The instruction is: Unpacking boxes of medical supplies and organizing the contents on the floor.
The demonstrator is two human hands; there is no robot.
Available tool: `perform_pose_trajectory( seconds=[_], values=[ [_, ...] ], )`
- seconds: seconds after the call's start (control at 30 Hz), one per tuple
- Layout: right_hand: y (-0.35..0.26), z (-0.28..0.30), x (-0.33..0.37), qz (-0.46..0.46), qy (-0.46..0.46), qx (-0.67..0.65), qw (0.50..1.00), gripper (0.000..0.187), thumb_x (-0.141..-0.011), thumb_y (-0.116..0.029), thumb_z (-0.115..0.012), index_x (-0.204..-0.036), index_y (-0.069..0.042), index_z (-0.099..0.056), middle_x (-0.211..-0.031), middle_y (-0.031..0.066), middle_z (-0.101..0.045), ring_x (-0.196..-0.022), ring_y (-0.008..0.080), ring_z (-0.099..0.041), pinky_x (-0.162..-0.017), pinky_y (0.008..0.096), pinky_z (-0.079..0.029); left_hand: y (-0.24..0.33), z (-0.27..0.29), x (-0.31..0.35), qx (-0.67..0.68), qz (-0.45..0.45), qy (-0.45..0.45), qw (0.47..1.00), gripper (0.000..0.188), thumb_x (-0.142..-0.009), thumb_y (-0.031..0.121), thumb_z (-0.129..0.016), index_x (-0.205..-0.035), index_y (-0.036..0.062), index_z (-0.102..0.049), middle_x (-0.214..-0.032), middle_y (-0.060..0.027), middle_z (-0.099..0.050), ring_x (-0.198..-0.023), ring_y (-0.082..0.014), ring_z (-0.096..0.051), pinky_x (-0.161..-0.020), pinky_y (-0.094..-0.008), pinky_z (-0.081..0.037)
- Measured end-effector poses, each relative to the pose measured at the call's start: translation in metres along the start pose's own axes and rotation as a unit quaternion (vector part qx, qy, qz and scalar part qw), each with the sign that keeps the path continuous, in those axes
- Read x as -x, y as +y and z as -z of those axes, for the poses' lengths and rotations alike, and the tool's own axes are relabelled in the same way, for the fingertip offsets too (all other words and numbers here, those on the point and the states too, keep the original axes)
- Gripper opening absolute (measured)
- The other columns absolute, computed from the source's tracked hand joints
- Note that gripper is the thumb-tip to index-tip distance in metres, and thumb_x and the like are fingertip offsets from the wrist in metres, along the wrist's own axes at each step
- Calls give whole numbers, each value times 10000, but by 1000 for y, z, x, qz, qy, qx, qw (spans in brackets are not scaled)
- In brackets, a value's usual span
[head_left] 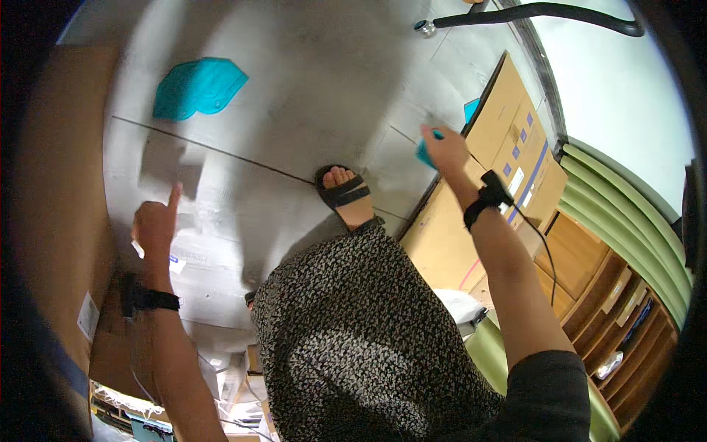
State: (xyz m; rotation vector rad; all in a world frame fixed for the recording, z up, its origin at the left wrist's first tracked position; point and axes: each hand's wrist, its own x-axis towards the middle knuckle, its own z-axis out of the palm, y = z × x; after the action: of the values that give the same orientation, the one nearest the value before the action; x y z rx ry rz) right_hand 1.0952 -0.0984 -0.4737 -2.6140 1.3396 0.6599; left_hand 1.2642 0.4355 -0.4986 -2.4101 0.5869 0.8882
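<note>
My right hand [446, 152] is closed on a small teal piece [425, 154], held over the floor beside the leaning cardboard. Most of that piece is hidden behind my fingers. On the left, my left hand [155, 227] has its fingers curled and one digit pointing up. A bit of something white [138, 249] shows at its outer edge; what it is cannot be made out. Farther off lies a larger flat teal piece [199, 88], angular at the top and notched along its near edge. Another teal corner [471, 110] peeks out behind the cardboard.
Flattened cardboard [508, 140] leans at the right, with wooden shelves [626, 324] and green curtain-like folds [626, 228] beyond. A brown box wall [59, 184] rises at the left. My sandalled foot [346, 193] stands mid-floor. A black curved bar [545, 11] crosses the top right.
</note>
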Motion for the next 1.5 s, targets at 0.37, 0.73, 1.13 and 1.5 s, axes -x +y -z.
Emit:
perform_pose_trajectory(
  seconds=[0.37,0.73,1.13,1.5],
  values=[
    [103,-46,-128,-41,119,-63,990,520,-758,-307,-652,-1157,11,-551,-1129,245,-576,-1052,373,-560,-908,444,-445,97,112,-94,307,114,190,926,1240,-503,663,-763,-1474,199,-148,-1383,-323,-296,-1145,-440,-507,-852,-492,-492],
    [-94,-65,66,338,-84,-212,913,419,-820,-270,-635,-1209,-154,-531,-1240,122,-520,-1111,343,-527,-828,429,-487,119,139,-71,260,65,123,955,827,-695,586,-686,-1317,119,-405,-1142,-207,-510,-958,-392,-597,-779,-483,-507],
    [-174,-62,34,107,-87,-218,966,667,-630,-280,-826,-1172,-32,-527,-1058,167,-624,-925,320,-625,-751,405,-500,150,110,-85,445,135,138,874,672,-628,405,-785,-1138,48,-534,-1109,-164,-595,-961,-342,-612,-770,-472,-503],
    [-124,26,166,88,-415,-454,784,361,-766,-88,-690,-1111,-21,-609,-1016,52,-654,-958,169,-590,-906,321,-433,147,83,125,838,-14,-74,541,299,-753,213,-731,-945,-6,-667,-783,-94,-670,-689,-136,-604,-655,-312,-504]
  ],
)
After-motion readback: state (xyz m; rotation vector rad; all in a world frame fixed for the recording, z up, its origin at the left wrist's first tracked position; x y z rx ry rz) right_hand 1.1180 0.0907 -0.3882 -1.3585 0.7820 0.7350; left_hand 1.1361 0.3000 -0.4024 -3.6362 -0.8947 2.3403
